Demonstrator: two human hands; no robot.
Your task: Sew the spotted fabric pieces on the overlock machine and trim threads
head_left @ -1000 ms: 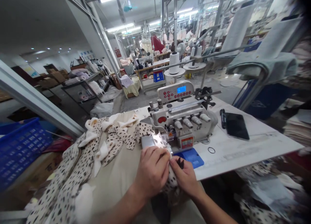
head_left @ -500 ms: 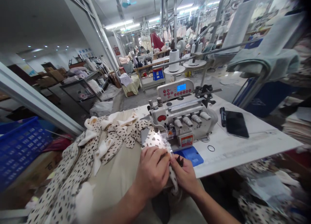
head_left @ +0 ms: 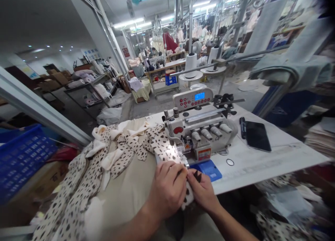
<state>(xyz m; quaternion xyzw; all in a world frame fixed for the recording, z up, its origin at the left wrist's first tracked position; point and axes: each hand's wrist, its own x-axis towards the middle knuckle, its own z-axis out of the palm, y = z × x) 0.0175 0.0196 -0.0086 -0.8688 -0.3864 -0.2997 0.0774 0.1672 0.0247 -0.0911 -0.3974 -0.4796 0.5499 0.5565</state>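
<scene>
A cream fabric piece with dark spots lies under the lit needle area of a white overlock sewing machine. My left hand is closed on its near edge, just in front of the presser foot, with the knuckles up. Close beside it, my right hand pinches the same edge between thumb and fingers. A dark pointed object sticks out from the right hand; its kind is unclear. Below the hands hangs a short end of the fabric. The fingertips are partly hidden.
More spotted garments are heaped on the left. A blue plate, a black hair-tie-like ring and a dark phone lie on the white table. A blue basket stands far left; thread cones stand behind the machine.
The spotted fabric has advanced past the needle and now covers the grey plate left of it. Both hands keep their grip. The whole view has shifted slightly.
</scene>
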